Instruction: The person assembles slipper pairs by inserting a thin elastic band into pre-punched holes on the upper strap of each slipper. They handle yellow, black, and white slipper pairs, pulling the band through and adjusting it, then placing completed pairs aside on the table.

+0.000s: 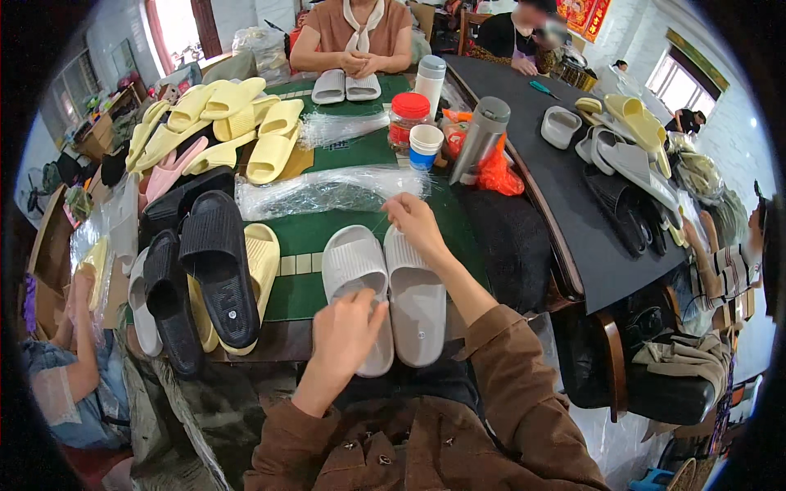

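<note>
A pair of light grey slide slippers [417, 315] lies side by side before me at the table's near edge, straps away from me. My left hand [348, 331] is over the left slipper, its fingers curled close to the strap opening; what they hold, if anything, is hidden. Just above the right slipper's strap, my right hand [413, 225] pinches what looks like a thin clear plastic strand. Beyond it lies a bundle of clear plastic strands [319, 193], with a second bundle [344, 128] farther off.
Black slippers [219, 270] and yellow slippers [274, 147] crowd the left side. A grey flask [481, 139], a paper cup [425, 147] and a red-lidded jar [408, 119] stand to the right. A dark table [544, 159] holds more slippers; other people sit around.
</note>
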A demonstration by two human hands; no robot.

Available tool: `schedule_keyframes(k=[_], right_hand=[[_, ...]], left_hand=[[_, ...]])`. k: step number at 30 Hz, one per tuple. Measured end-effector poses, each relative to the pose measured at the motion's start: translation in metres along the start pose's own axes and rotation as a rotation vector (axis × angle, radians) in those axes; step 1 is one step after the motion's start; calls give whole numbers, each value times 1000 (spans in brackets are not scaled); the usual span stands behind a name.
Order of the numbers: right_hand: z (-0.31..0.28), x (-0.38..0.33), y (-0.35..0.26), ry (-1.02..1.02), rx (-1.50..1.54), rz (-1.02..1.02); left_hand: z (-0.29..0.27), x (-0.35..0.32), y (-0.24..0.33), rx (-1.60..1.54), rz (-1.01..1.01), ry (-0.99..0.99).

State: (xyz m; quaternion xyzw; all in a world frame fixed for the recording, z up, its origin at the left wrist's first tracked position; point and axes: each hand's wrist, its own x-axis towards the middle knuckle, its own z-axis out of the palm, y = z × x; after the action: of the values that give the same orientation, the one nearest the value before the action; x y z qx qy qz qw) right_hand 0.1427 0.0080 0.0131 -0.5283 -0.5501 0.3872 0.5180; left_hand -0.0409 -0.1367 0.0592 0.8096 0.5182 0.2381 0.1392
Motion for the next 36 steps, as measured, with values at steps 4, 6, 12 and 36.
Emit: schedule_keyframes(k=[4, 6, 12, 36], right_hand=[[0, -3, -12, 20, -108, -144], [2, -1, -18, 21, -147, -215], [12, 1, -14, 31, -74, -244], [12, -11, 1, -69, 269, -64]], left_hand=[[-13, 50, -12, -216, 25, 148], [6, 87, -31, -300, 79, 256], [49, 148, -63, -605, -80, 115], [66, 124, -56, -739, -167, 394]])
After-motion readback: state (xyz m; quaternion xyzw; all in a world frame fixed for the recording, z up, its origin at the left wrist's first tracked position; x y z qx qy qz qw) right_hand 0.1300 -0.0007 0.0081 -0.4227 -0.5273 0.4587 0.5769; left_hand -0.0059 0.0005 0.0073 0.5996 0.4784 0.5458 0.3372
